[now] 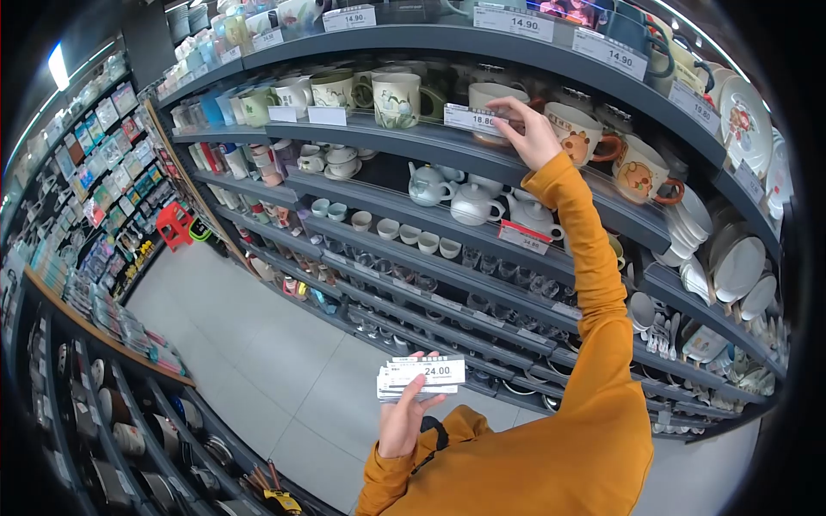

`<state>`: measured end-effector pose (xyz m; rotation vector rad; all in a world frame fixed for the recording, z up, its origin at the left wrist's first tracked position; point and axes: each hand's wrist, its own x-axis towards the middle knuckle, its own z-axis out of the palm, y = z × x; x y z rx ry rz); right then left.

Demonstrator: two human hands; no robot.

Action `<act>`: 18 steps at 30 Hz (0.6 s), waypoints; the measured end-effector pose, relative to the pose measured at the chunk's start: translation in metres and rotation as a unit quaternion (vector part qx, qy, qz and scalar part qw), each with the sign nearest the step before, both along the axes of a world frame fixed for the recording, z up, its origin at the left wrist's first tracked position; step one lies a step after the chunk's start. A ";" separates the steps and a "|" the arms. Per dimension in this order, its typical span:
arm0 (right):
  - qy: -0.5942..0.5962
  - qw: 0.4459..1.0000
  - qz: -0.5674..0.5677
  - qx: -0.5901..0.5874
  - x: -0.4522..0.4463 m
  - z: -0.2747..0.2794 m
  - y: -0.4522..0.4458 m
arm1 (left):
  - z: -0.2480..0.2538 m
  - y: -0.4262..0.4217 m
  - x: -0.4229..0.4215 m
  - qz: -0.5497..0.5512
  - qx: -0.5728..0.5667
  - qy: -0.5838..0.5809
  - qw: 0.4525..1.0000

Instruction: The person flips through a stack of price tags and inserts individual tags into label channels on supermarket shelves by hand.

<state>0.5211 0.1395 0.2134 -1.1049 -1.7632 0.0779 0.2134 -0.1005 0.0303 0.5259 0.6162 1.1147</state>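
Observation:
My left hand (406,413), low in the middle of the head view, grips a stack of white price labels (445,371); the top one reads 24.00. Higher up, my right hand (527,129) is raised to the mug shelf, its thumb and fingers at the right end of a price label (469,118) reading 18.80 on the shelf edge. Behind that label stands a light mug (495,91), partly covered by the label and my fingers. To the left is a mug with a green pattern (397,99); to the right, a bear-face mug (570,133) with a brown handle.
Teapots (471,205) and small cups stand on the shelf below, with a red-edged label (523,238). Stacked plates (738,267) are at the right. A red stool (175,225) stands at the aisle's far end. Another shelf rack (129,396) borders the lower left.

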 end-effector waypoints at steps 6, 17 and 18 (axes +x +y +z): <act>-0.072 0.993 -0.054 -0.075 -0.003 0.000 0.007 | -0.003 0.027 -0.018 -0.044 -0.003 -0.015 0.999; -0.135 0.957 -0.220 0.135 -0.122 -0.038 -0.093 | -0.016 0.041 -0.112 -0.124 -0.012 0.014 0.992; -0.074 0.976 -0.183 0.095 -0.149 -0.060 -0.116 | -0.023 0.039 -0.125 -0.124 -0.010 0.042 0.991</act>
